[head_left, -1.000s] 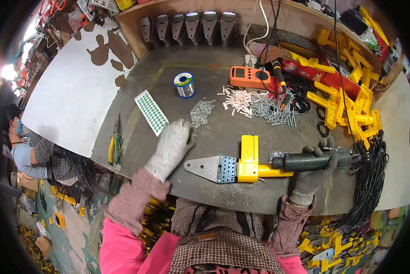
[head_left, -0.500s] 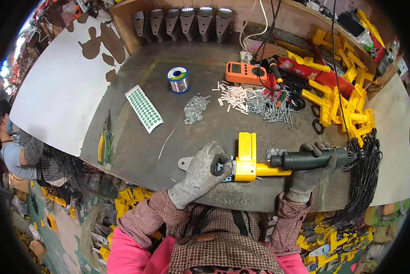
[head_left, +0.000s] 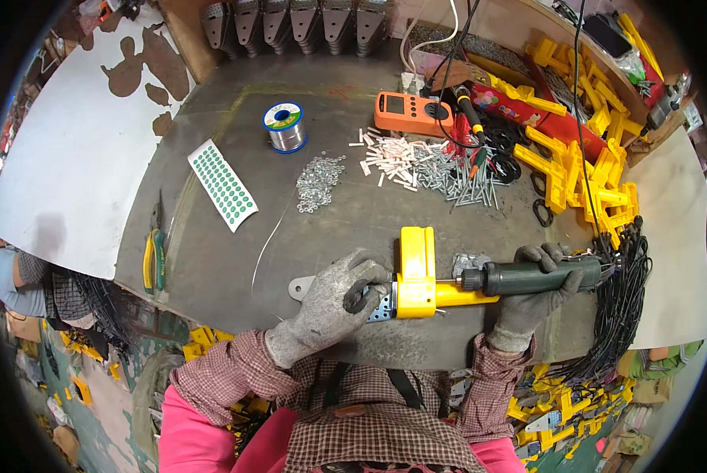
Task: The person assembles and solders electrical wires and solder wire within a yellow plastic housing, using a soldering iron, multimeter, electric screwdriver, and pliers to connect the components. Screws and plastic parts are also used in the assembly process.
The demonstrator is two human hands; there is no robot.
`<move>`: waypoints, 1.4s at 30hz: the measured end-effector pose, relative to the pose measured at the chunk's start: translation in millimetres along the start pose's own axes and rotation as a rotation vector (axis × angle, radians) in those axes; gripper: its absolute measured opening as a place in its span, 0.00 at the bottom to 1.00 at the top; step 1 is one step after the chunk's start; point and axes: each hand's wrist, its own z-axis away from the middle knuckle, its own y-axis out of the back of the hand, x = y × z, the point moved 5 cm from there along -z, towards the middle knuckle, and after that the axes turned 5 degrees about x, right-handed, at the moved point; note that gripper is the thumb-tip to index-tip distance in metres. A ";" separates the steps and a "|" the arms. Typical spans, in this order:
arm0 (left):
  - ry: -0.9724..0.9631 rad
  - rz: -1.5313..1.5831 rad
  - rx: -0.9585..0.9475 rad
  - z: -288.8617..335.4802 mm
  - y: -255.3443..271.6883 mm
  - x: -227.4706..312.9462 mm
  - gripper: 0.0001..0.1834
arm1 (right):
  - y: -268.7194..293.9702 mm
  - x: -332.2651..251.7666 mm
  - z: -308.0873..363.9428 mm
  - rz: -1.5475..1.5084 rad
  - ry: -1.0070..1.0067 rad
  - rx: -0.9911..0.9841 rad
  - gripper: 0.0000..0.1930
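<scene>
My left hand (head_left: 330, 303), in a grey glove, closes around a metal plate (head_left: 299, 288) whose rounded end with a hole sticks out on the left. The plate joins a yellow plastic part (head_left: 417, 268) with an upright block and a bar running right. My right hand (head_left: 524, 315), gloved too, grips a dark green electric screwdriver (head_left: 531, 277) from below, held level. Its thin bit points left and meets the right side of the yellow block. Whether a screw sits at the tip is hidden.
Beyond my hands lie nuts (head_left: 319, 183), screws (head_left: 456, 180), pale small tubes (head_left: 390, 162), a solder spool (head_left: 285, 128), a sticker sheet (head_left: 222, 185) and an orange multimeter (head_left: 413, 113). Pliers (head_left: 155, 256) rest left. Yellow parts (head_left: 562, 173) and black cables (head_left: 625, 299) crowd the right.
The view has shifted, so the table's things appear further left and a little higher. My left hand's fingers have shifted slightly on the plate; the screwdriver stays at the yellow block.
</scene>
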 end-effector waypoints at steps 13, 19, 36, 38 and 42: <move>0.070 -0.019 0.039 -1.5 -0.1 0.6 0.13 | -3.1 0.2 -2.4 0.025 0.012 -0.042 0.19; 0.331 0.480 -0.117 -9.9 2.1 -16.1 0.10 | -1.2 0.6 3.2 0.090 -0.071 0.041 0.21; 0.159 -1.129 -0.419 -192.1 23.4 -98.7 0.16 | -12.3 -17.0 33.6 0.165 0.165 -0.144 0.24; 0.128 -1.115 -0.411 -187.0 25.5 -97.6 0.15 | -14.0 -14.1 31.4 0.188 0.226 -0.081 0.24; 0.037 -1.107 -0.395 -168.5 39.4 -99.4 0.15 | -11.4 -21.0 27.6 0.236 0.273 -0.003 0.22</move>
